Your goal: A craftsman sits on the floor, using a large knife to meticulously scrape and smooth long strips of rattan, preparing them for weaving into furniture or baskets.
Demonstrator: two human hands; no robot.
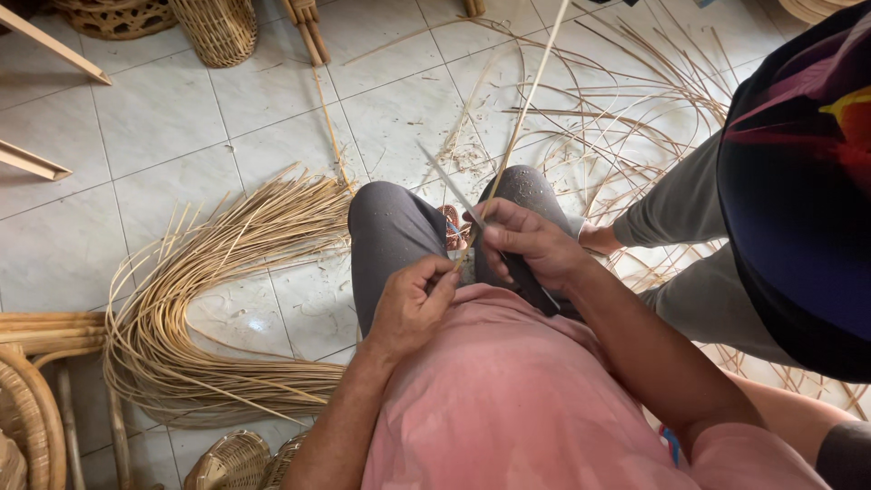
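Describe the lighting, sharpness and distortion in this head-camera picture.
Head view: soft, even daylight with faint shadows; mild sheen on the floor tiles. The left hand, right hand, knife and rattan strip are sharp. The wide lens bends the tile lines near the edges. The bystander's dark shirt at the right is slightly soft.

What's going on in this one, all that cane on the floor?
A seated person holds a knife in the right hand against a long thin rattan strip, which the left hand pinches near the lap. A curved bundle of strips lies on the tiled floor. Another person stands at the right.
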